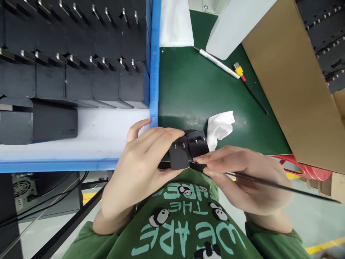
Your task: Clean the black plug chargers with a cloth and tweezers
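My left hand is closed around a black plug adapter with two metal prongs facing up. A second black adapter stands right beside it, near the front edge of the green mat. Between the thumb and fingers of my right hand is a thin black tool, whose long shaft points out to the right. Its tip end is close to the lower right side of the held adapter. A crumpled white cloth lies just behind my right hand.
A blue-edged tray at the left holds rows of black adapters. On the green mat lie a silver pen-like tool and a yellow-tipped cable. Cardboard stands at the right, beside a white object.
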Available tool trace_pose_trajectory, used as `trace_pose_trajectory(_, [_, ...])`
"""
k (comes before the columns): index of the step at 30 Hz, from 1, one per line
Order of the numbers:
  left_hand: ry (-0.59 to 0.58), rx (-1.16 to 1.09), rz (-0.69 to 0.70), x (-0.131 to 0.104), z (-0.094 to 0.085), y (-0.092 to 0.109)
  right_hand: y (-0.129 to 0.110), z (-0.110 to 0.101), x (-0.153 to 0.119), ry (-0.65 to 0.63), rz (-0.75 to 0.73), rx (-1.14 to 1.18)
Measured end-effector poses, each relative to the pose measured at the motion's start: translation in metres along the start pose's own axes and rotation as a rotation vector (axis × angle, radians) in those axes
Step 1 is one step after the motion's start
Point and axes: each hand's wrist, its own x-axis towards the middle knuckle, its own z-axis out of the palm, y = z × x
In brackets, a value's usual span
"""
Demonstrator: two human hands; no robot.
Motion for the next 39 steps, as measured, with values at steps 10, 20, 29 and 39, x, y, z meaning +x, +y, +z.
trace_pose_trajectory(10, [-0.005,0.007,-0.006,0.001,0.001,0.001,0.0,0.0,0.0,0.002,-0.011,-0.004])
trace_pose_trajectory(20, [-0.007,0.035,0.005,-0.001,-0.001,0.0,-0.011,0.006,-0.003,0.057,0.107,-0.025])
trace_pose_trajectory(29, [-0.001,0.039,0.013,0.001,0.0,0.0,-0.011,0.004,-0.001,0.042,0.107,-0.04])
trace_pose_trajectory(39, [-0.002,0.011,-0.013,0.001,0.0,0.002,-0.011,0.005,0.0,0.064,0.084,-0.061])
